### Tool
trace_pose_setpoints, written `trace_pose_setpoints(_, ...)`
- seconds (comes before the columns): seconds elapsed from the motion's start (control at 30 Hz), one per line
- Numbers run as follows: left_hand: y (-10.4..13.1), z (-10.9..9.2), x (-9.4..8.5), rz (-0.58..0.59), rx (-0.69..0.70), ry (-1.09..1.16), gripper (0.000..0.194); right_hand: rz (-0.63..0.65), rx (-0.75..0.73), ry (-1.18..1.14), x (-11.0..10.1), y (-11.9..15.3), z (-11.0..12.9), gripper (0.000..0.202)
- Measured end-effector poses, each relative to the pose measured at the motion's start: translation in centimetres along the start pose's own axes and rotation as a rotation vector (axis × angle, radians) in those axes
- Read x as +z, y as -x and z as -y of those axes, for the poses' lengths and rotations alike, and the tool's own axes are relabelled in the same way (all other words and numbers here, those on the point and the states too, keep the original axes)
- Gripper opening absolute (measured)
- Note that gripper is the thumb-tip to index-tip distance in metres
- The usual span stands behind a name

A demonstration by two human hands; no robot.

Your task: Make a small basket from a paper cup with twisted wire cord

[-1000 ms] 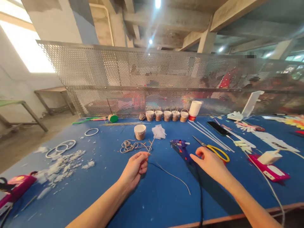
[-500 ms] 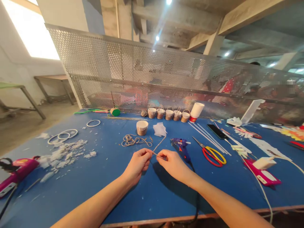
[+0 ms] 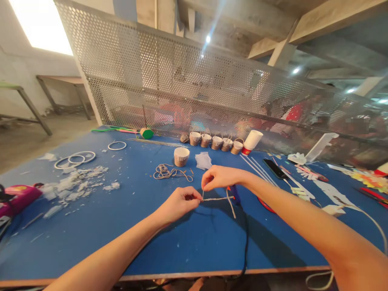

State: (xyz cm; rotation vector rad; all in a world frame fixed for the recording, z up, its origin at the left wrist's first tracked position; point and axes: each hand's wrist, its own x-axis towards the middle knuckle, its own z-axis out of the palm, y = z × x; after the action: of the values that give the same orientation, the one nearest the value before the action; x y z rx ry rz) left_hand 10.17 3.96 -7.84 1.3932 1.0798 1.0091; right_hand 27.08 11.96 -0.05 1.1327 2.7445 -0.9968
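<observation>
Between finger and thumb, my left hand [image 3: 182, 205] pinches a short piece of twine [image 3: 217, 199] that sticks out to the right, its far end bent and hanging. My right hand [image 3: 223, 177] is just above, pinching a thin strand that runs down to my left fingertips. Beyond them lies a loose coil of twine [image 3: 169, 173]. Next to it stands a twine-wrapped paper cup [image 3: 181, 157], and some white sheets [image 3: 203, 161] rest to its right. My right wrist and forearm partly cover the hot glue gun [image 3: 235, 195] and the scissors [image 3: 267, 205].
Small basket-like cups [image 3: 216, 142] and a leaning stack of paper cups [image 3: 253, 140] line the mesh screen [image 3: 127, 68]. White rings [image 3: 75, 160] and paper scraps [image 3: 72, 184] lie left, near a pink power strip [image 3: 21, 198]. A phone [image 3: 274, 168] and white sticks [image 3: 257, 169] lie right.
My right hand has risen and come over above the left fingertips, pulling up a strand. The twine, earlier pointing away from me, now points right. My view has tilted slightly.
</observation>
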Motion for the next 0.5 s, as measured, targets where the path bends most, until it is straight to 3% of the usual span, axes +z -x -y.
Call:
trace_pose_setpoints(0.17, -0.4, 0.0, -0.2, -0.046, -0.153, 0.267, 0.013, -0.044, 0.041, -0.125, 1.3, 1.7, -1.5, 0.017)
trace_pose_setpoints(0.3, -0.7, 0.3, 0.0, -0.14, -0.178, 0.339, 0.018, -0.168, 0.053, -0.138, 2.9, 3.3, -1.0, 0.019)
trace_pose_setpoints(0.5, -0.5, 0.8, 0.2, -0.23, -0.086, 0.11, 0.007, -0.351, -0.135, 0.344, 3.6, 4.3, 1.3, 0.017)
